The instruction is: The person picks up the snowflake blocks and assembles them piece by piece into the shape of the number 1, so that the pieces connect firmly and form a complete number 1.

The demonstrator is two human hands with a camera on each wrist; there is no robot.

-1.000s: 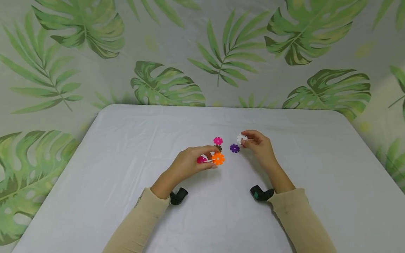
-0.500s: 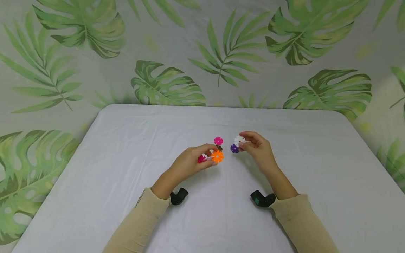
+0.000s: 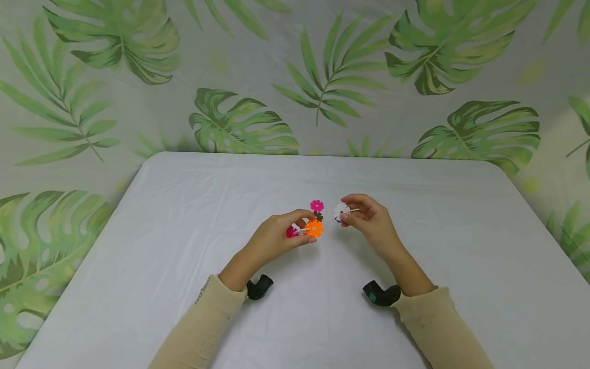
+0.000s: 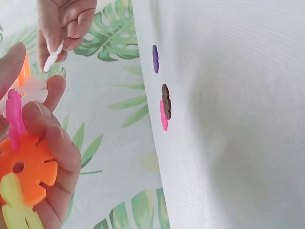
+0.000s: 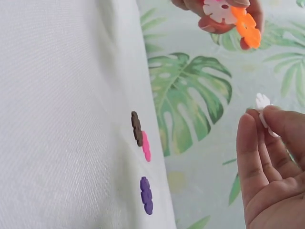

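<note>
My left hand point(image 3: 272, 236) holds a joined chain of notched plastic snowflake discs. An orange disc point(image 3: 315, 228) sits at its fingertips; the left wrist view shows another orange disc point(image 4: 28, 167), a pink disc point(image 4: 16, 117), a white one point(image 4: 35, 90) and a yellow one point(image 4: 19, 202) in the chain. Between thumb and fingertips, my right hand point(image 3: 375, 223) pinches a white snowflake disc point(image 3: 341, 211), with a second white edge showing behind it. A small gap separates the white disc from the left hand's orange disc. Both hands are raised over the table.
On the white-covered table point(image 3: 184, 205) lie a pink disc point(image 3: 316, 205) and a brown disc point(image 3: 319, 217) close together. A purple disc point(image 5: 146, 195) lies beside them, mostly hidden by the white disc in the head view. A leaf-patterned cloth point(image 3: 249, 61) hangs behind.
My right hand has moved left and slightly nearer, bringing the white disc in front of the purple one. My left hand has barely moved; its orange disc has shifted slightly up and left.
</note>
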